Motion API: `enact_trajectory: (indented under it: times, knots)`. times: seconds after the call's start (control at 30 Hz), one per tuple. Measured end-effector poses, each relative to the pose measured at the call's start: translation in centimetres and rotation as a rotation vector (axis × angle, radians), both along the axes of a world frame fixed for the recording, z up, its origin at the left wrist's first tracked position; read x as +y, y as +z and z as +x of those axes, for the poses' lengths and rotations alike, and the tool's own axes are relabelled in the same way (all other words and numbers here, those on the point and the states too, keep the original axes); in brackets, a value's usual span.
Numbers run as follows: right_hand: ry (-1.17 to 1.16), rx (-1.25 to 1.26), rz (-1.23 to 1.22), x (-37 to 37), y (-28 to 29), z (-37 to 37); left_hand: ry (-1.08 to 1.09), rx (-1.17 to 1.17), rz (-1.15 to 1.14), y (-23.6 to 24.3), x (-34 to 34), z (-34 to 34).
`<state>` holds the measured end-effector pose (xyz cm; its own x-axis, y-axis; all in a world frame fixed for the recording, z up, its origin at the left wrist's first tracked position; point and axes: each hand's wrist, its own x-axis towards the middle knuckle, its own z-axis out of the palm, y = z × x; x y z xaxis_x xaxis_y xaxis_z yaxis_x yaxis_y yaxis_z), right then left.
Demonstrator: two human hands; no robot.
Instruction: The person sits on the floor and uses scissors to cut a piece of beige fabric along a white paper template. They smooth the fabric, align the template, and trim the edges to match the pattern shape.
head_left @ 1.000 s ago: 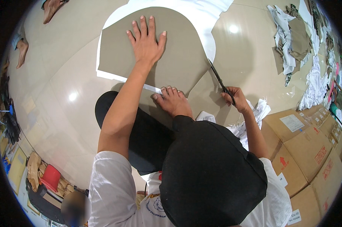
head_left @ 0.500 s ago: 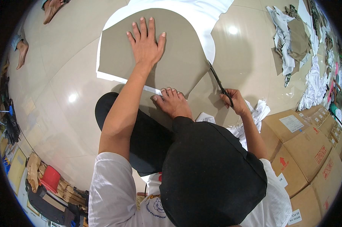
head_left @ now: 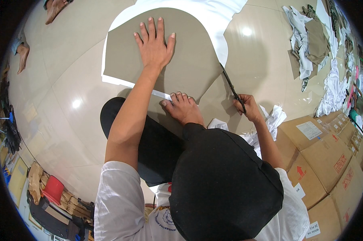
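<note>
A curved tan paper pattern (head_left: 189, 52) lies on white fabric (head_left: 213, 16) spread over the tiled floor. My left hand (head_left: 154, 42) presses flat on the pattern, fingers spread. My right hand (head_left: 249, 107) grips black scissors (head_left: 231, 86) whose blades point up along the pattern's right edge, at the fabric. A bare foot (head_left: 183, 108) rests on the pattern's lower edge, below my left forearm. My knee in black trousers (head_left: 225, 188) fills the foreground.
Stacked brown cardboard boxes (head_left: 318, 148) stand at the right. Fabric and paper scraps (head_left: 310, 40) lie at the upper right, crumpled white cloth (head_left: 272, 120) beside my right hand. Bags and a red cup (head_left: 53, 188) sit at the lower left.
The scissors have crept slightly upward along the pattern's right edge. My left hand and the foot have stayed put.
</note>
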<state>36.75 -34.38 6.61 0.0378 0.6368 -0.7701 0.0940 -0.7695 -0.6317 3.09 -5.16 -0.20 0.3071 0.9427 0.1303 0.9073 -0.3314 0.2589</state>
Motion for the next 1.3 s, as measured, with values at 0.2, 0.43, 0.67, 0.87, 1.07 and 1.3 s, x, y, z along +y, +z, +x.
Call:
enact_trajectory:
  times: [0.2, 0.43, 0.67, 0.87, 1.07, 1.3]
  knots:
    - [-0.028, 0.005, -0.032, -0.2, 0.0, -0.4, -0.003, 0.008, 0.004, -0.1, 0.1, 0.0]
    - [-0.013, 0.005, -0.021, 1.7, 0.6, -2.0, 0.011, 0.005, -0.006, 0.1, 0.0, -0.2]
    - [-0.051, 0.012, -0.004, 2.1, -0.2, -2.0, 0.005, 0.003, 0.001, -0.2, 0.0, 0.0]
    - [-0.072, 0.025, 0.007, 2.1, -0.3, -2.3, -0.007, -0.005, 0.016, -0.6, 0.0, -0.1]
    - [-0.090, 0.029, 0.022, 1.8, -0.6, -2.4, 0.003, -0.010, -0.010, -0.2, 0.0, 0.1]
    - [-0.103, 0.026, 0.020, 1.7, -0.6, -2.8, 0.006, -0.013, -0.011, 0.0, 0.0, 0.1]
